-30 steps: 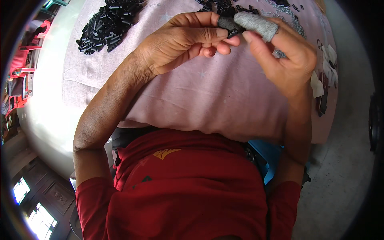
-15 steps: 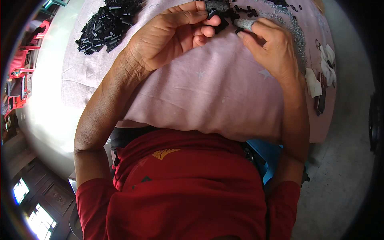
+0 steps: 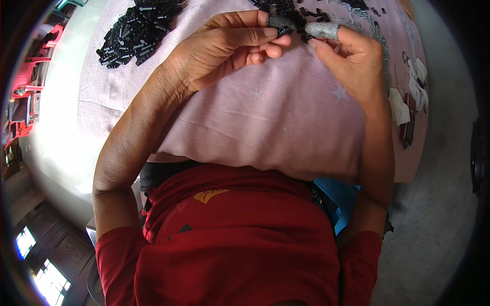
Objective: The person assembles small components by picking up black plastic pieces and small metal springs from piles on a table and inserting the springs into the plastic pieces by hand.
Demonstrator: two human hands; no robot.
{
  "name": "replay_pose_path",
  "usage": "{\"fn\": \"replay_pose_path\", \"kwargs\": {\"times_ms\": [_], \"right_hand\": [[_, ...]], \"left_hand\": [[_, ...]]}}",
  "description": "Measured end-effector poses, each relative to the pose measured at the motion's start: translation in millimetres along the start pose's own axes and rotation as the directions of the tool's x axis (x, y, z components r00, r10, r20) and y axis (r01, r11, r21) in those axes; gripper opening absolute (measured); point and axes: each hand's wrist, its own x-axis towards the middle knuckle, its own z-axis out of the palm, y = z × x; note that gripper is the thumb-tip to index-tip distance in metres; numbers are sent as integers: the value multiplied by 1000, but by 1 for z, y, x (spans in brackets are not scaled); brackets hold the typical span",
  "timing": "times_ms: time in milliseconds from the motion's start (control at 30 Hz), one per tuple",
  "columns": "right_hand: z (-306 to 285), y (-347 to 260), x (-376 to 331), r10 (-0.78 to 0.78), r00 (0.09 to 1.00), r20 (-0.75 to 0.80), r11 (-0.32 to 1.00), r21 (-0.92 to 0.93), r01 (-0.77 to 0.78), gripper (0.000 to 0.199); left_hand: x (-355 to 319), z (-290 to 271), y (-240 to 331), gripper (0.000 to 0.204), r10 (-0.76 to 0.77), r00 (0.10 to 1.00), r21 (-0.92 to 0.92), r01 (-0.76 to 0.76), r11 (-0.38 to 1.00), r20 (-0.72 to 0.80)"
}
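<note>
My left hand [image 3: 224, 48] reaches to the far middle of the pink cloth. Its thumb and index finger, the latter in a dark grey finger cover [image 3: 279, 22], pinch a small black plastic piece [image 3: 284, 32]. Close beside it on the right, my right hand [image 3: 357, 56] has its thumb and light grey covered index finger [image 3: 321, 30] closed on a small black part [image 3: 307, 38], mostly hidden between the fingertips. The two sets of fingertips are only a little apart. Behind them lie loose black parts [image 3: 319, 15].
A large heap of black plastic parts [image 3: 133, 35] lies at the far left of the pink cloth [image 3: 245, 122]. Small silvery metal pieces [image 3: 377, 38] spread at the far right. A white cloth [image 3: 418, 84] and a dark narrow object [image 3: 409, 130] lie near the right edge.
My left hand has shifted slightly right, its fingers closing more around the black piece. My right hand has moved a little right, its covered index finger now lying straighter.
</note>
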Motion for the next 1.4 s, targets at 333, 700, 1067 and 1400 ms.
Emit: {"fn": "replay_pose_path", "kwargs": {"times_ms": [333,700,1067,1400], "right_hand": [[-6,-8,-4,120,991,64,877,461,-136,18],[-6,-18,-7,113,993,32,859,498,-114,19],[-1,-20,-10,52,999,-4,901,431,-46,18],[-1,-25,-11,54,999,-8,920,390,-47,17]], "left_hand": [[1,5,-3,22,-4,1000,69,4,998,3],[1,12,-4,22,-21,999,13,21,1000,26],[1,12,-6,19,-15,1000,44,14,999,18],[1,11,-8,19,6,1000,94,-8,996,22]]}}
